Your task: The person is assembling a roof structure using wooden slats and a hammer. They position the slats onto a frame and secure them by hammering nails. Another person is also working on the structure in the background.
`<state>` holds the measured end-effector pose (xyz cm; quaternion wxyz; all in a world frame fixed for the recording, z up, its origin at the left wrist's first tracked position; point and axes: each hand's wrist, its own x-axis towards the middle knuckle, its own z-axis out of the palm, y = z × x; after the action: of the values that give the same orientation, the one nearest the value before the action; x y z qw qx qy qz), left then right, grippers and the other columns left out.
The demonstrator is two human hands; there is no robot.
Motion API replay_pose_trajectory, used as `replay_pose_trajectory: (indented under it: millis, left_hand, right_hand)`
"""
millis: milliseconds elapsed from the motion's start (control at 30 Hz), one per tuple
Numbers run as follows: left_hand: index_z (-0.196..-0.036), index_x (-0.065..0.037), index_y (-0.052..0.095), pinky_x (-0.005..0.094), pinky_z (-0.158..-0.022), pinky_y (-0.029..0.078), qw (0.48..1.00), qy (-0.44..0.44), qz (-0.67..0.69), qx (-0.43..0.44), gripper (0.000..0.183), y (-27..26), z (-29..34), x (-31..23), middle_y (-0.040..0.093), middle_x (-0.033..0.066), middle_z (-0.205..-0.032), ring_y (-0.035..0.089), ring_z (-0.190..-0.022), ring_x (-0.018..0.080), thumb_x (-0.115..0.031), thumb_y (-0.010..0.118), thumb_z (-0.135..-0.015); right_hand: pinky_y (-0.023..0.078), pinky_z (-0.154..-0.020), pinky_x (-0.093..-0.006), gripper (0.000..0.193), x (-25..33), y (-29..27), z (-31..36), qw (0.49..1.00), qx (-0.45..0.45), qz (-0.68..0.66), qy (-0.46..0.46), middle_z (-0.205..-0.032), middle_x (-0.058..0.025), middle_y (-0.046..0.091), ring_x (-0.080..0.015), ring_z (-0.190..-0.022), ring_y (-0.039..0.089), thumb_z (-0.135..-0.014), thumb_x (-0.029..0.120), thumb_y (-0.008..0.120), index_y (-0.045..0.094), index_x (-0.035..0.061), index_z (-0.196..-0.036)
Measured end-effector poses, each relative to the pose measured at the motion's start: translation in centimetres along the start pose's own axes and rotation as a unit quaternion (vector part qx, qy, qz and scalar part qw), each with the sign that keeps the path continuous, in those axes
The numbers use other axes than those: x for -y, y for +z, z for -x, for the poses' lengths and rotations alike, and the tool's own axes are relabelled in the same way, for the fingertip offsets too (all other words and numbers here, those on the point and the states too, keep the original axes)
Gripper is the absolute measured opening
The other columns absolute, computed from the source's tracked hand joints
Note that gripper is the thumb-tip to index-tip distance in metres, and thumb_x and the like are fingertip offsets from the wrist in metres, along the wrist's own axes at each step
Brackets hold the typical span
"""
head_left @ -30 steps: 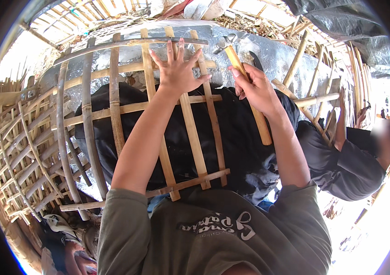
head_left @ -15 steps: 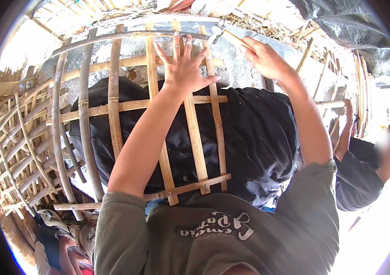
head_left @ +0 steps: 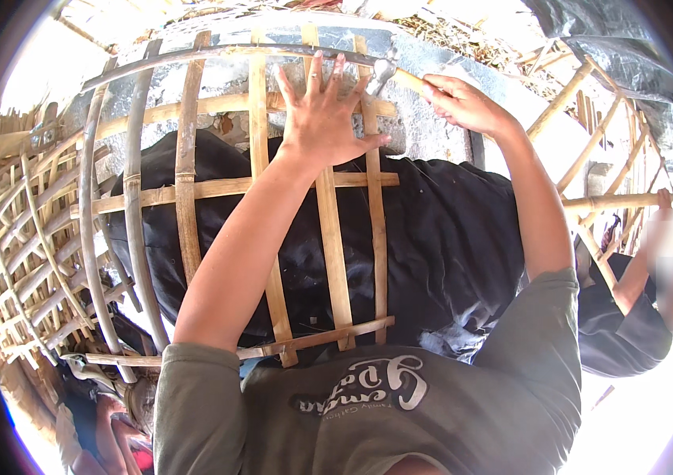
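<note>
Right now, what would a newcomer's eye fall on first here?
Probably the big bamboo lattice, lying over black cloth in the middle of the view. Then the left hand, splayed across the lattice's far part, and the hammer near its far right corner, gripped by the right hand.

grey slab [head_left: 422, 141] and black-clothed lap [head_left: 455, 206], bamboo lattice [head_left: 332, 237] across both

Bamboo lattice [head_left: 218, 188]: open gaps run through it, many backed from beneath by black cloth [head_left: 455, 229]. Lattice's upper right obstructed: left hand [head_left: 322, 119] spread over it, hammer [head_left: 406, 79] at the corner, right hand [head_left: 463, 103] just beyond. Left forearm [head_left: 245, 253] bars the lattice's middle. Free passage right of lattice, above the cloth, up to the right forearm [head_left: 542, 206]. Woven bamboo panel [head_left: 28, 261] crowds lattice's left side.
</note>
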<state>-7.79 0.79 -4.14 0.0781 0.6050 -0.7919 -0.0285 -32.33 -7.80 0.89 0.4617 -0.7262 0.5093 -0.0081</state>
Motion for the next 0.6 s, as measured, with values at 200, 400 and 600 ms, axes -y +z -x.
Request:
replay_pose_trajectory:
  millis: [200,400,600]
  left_hand:
    - [-0.151,-0.024,0.042,0.0766,-0.111,0.006,1.0,0.005,0.001,-0.006,0.095,0.1,-0.1,0.0,0.029,0.0139,-0.161,0.011,-0.151,0.0399,-0.082,0.055,-0.076]
    - [-0.147,-0.028,0.049,0.0734,-0.113,0.013,0.999,0.008,0.003,-0.049,0.091,1.0,-0.1,0.1,0.033,0.0151,-0.159,0.02,-0.149,0.0406,-0.082,0.058,-0.075]
    - [-0.149,-0.027,0.046,0.0724,-0.114,0.012,1.0,0.005,-0.015,-0.026,0.094,0.9,-0.2,0.1,0.032,0.0149,-0.159,0.019,-0.15,0.0398,-0.084,0.056,-0.075]
  right_hand:
    - [0.04,-0.057,-0.0197,0.034,-0.8,0.0,0.0,0.996,-0.026,-0.088,0.003,-0.079,0.0049,0.046,-0.0029,-0.067,0.041,-0.107,0.036,0.046,0.056,0.0039,-0.115]
    - [0.044,-0.057,-0.0214,0.04,-2.2,0.0,-0.2,0.999,0.015,-0.012,0.033,-0.079,0.0033,0.049,-0.0044,-0.063,0.045,-0.107,0.037,0.044,0.053,0.0074,-0.133]
    - [0.045,-0.056,-0.0214,0.049,-1.0,0.3,-0.5,0.992,0.057,-0.033,0.108,-0.081,0.0029,0.05,-0.0041,-0.066,0.046,-0.107,0.043,0.043,0.046,0.0117,-0.145]
